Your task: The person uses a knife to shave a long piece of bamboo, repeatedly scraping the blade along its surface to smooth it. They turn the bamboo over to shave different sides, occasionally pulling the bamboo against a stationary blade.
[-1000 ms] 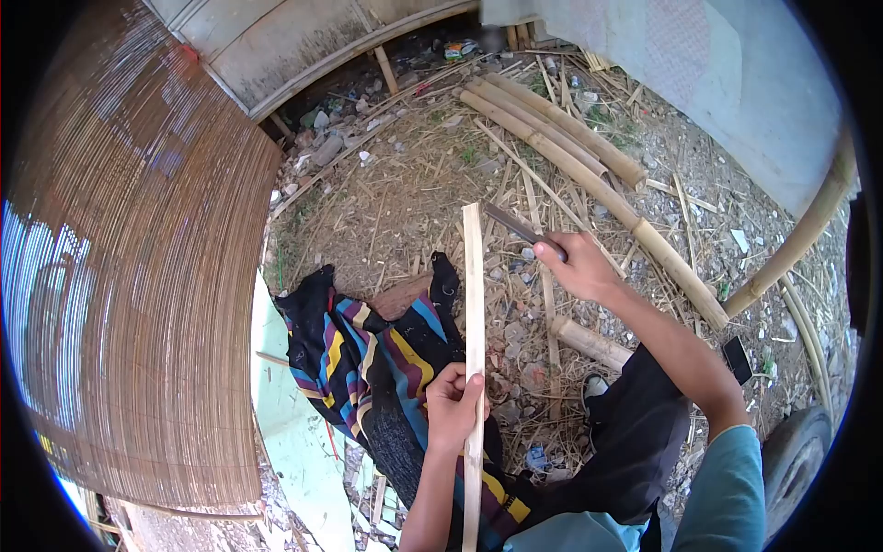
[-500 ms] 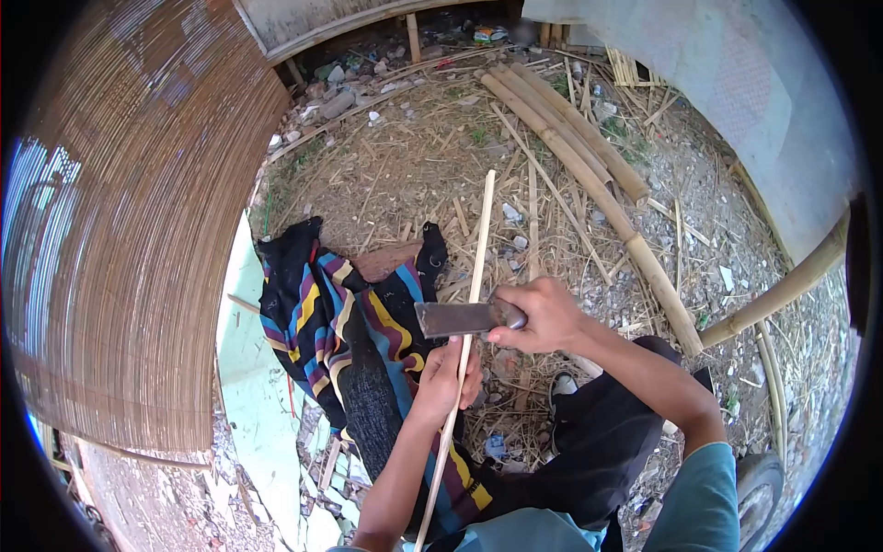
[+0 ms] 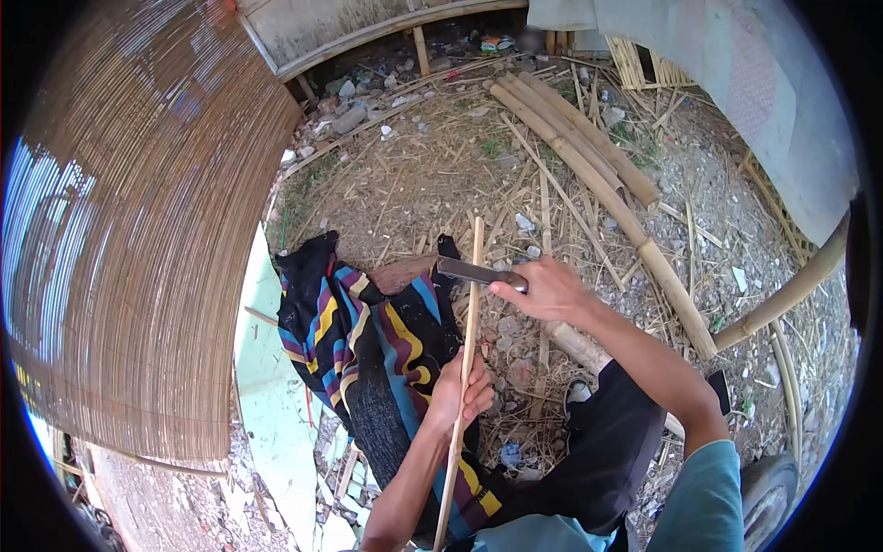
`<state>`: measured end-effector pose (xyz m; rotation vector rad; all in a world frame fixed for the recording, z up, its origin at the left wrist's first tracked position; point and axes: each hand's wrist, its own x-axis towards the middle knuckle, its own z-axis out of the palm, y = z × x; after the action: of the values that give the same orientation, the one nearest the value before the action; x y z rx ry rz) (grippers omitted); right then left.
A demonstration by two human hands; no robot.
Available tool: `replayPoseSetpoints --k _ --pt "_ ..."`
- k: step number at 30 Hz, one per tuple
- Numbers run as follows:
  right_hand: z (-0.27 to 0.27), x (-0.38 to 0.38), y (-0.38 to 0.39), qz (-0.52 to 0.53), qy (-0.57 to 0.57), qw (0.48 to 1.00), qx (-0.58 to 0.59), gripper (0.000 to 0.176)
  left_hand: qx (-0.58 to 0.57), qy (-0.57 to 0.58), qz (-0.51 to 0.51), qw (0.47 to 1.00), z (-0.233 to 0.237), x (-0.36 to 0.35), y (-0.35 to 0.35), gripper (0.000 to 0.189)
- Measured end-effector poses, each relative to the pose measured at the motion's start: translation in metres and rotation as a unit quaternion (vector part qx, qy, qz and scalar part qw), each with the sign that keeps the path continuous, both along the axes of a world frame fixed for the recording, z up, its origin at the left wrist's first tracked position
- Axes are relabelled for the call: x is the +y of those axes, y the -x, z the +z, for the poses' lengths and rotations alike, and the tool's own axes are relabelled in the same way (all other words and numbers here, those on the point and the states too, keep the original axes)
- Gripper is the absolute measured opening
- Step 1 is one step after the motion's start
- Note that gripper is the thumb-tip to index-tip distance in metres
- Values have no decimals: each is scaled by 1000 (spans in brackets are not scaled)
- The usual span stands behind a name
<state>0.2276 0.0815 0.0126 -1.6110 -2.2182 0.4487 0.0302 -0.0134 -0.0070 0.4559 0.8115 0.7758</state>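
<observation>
Here, the pale strip [image 3: 472, 317] ran through the middle of the frame, from the bottom edge to slightly above the centre. The left hand [image 3: 460, 391], at lower centre, held it with the fingers bent around it. The right hand [image 3: 547, 291], right of centre, had its fingers closed on the knife [image 3: 467, 270], whose blade crossed the strip near its upper end. Left of centre lay the striped cloth [image 3: 372, 345].
</observation>
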Motion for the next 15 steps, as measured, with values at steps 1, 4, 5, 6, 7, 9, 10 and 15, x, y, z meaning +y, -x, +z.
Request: replayPoseSetpoints --k 1,4,5,6,7,9,10,15 --pt "1 -2 2 -1 -1 1000 2 61 -10 12 -4 1000 0 1 -1 49" --pt "-2 -13 9 56 67 992 88 52 -44 14 -7 999 -9 1 5 49" --pt "0 -18 11 58 63 992 88 52 -69 -1 -7 998 -12 3 8 49" --pt "4 -25 12 133 25 990 40 52 -67 -4 -6 998 -10 2 9 49" --pt "7 -30 13 206 -14 979 -9 51 -61 -11 -4 998 -6 -1 10 49" --pt "6 -36 12 207 -40 977 -20 51 -55 -25 -17 998 -4 -5 10 51" --pt "5 -38 11 207 -61 976 -33 51 -23 -22 -7 999 -4 -5 7 51" --pt "19 5 -19 -52 -60 997 18 64 35 -42 -32 998 -2 -11 -3 52"
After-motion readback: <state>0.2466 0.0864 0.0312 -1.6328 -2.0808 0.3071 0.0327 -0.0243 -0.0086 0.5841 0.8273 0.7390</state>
